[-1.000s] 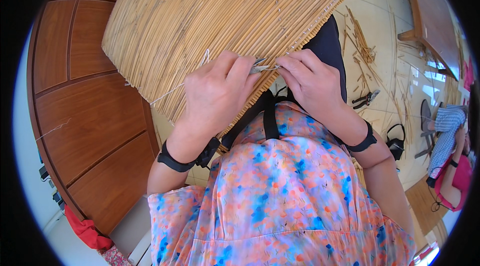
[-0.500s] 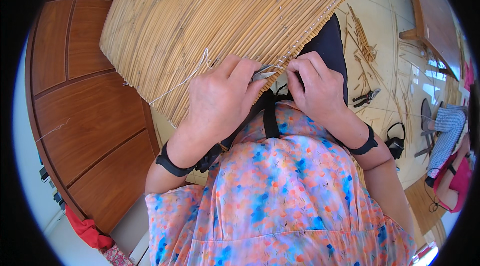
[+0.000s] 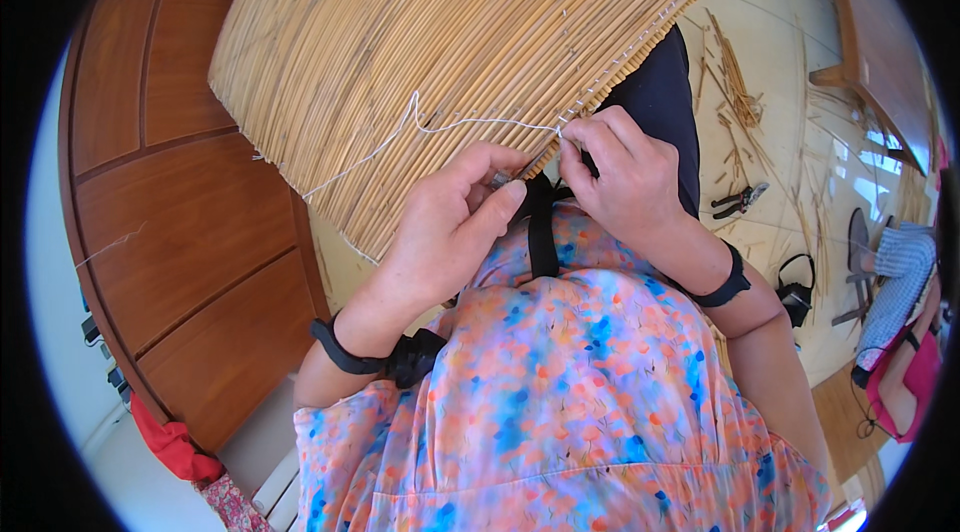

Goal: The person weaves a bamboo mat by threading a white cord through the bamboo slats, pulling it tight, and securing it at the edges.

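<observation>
A mat of thin tan reeds slopes across my lap, its right edge bound with small white stitches. At that edge my right hand is closed in a pinch on white thread. The thread runs left from the fingertips over the reeds, rises in a small kink, then trails to the mat's lower left side. My left hand is lower along the same edge, thumb and curled fingers closed around the mat's rim. Something small and grey shows between those fingers, mostly hidden.
A brown wooden panelled surface stands at left. On the tiled floor to the right lie cut reed pieces and pruning shears. Beyond are a wooden table, a black strapped item and another person at the rim.
My left hand has drawn down and slightly right, off the mat's face to its rim. More of the white thread now shows, running up to my right fingertips. My right hand has barely moved.
</observation>
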`<state>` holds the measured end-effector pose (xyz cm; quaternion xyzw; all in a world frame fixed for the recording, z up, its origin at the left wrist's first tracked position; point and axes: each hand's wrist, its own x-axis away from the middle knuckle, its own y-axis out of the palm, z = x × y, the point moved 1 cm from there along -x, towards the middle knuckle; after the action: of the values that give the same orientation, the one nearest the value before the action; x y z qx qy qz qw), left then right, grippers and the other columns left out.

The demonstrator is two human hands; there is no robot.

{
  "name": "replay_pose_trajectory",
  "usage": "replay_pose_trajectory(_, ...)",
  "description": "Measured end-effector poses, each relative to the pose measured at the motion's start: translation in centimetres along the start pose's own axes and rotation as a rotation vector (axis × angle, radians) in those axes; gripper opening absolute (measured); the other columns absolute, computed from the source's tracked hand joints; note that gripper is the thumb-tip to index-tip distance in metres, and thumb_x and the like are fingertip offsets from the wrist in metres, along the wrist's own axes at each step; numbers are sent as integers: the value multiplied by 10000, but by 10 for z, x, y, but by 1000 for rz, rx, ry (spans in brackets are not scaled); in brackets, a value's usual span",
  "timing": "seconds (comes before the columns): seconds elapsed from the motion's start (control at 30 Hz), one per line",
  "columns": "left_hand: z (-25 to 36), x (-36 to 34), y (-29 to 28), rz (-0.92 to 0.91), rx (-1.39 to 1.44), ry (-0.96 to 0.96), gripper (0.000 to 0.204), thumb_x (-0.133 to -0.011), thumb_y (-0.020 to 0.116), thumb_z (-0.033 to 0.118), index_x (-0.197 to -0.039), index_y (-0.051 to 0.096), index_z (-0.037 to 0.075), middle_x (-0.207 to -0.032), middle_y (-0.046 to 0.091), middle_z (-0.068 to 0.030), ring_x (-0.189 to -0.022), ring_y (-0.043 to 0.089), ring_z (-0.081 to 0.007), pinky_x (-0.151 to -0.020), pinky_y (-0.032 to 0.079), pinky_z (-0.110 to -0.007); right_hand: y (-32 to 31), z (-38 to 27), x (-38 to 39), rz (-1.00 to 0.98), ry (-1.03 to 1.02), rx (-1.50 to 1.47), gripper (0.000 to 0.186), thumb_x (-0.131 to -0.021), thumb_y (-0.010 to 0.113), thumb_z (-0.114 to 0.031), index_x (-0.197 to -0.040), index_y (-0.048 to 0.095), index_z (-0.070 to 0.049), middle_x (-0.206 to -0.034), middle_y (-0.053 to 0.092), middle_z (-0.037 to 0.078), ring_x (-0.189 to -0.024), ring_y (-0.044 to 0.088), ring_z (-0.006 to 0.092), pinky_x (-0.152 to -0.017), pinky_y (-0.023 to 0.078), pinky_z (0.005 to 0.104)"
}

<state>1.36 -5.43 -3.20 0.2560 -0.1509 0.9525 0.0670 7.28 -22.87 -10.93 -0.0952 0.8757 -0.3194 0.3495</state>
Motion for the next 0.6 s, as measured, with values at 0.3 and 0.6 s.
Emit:
replay_pose_trajectory(0.3, 3, -1, 11, 70, 55, -43, 205, -945, 524, 38, -1141, 554, -14, -829, 577, -19, -658, 498, -49, -589, 429, -187, 1, -1, -1, 10, 58, -33, 153, -697, 703, -73, -800, 590, -88, -720, 505, 37, -480, 551, 194, -423, 467, 291)
replay_pose_trajectory(0.6, -4, -10, 14, 136, -14, -31, 160, -898, 605, 72, -1019, 588, -31, -759, 621, -62, -614, 554, -80, -554, 474, -248, 6, 3, 1, 41, 41, -45, 149, -693, 696, -63, -769, 570, -86, -705, 500, 36, -469, 543, 197, -418, 466, 292)
